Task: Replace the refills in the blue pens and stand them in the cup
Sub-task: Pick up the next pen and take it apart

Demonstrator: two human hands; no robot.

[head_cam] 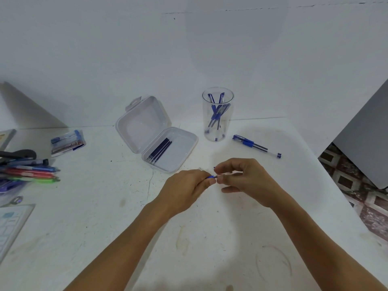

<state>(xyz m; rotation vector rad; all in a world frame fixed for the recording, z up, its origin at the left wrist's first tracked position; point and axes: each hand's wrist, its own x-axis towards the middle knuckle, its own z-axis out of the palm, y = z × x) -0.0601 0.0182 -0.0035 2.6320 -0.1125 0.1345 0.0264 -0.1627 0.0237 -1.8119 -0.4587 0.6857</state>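
Note:
Both hands meet over the middle of the white table, pinching one blue pen (213,176) between them. My left hand (184,191) grips its blue end, and my right hand (245,179) holds the other end with thumb and fingers; most of the pen is hidden. A clear cup (217,114) behind them has several blue pens standing in it. An open clear box (156,134) to the left holds several dark refills (160,151). Two blue pens (255,145) lie on the table right of the cup.
A packet of pens (68,142) lies at the left. Further left is a pile of coloured pens (29,172) and a dark tool (17,154). A printed sheet (10,225) sits at the left edge. The table's right edge drops to a tiled floor (357,185).

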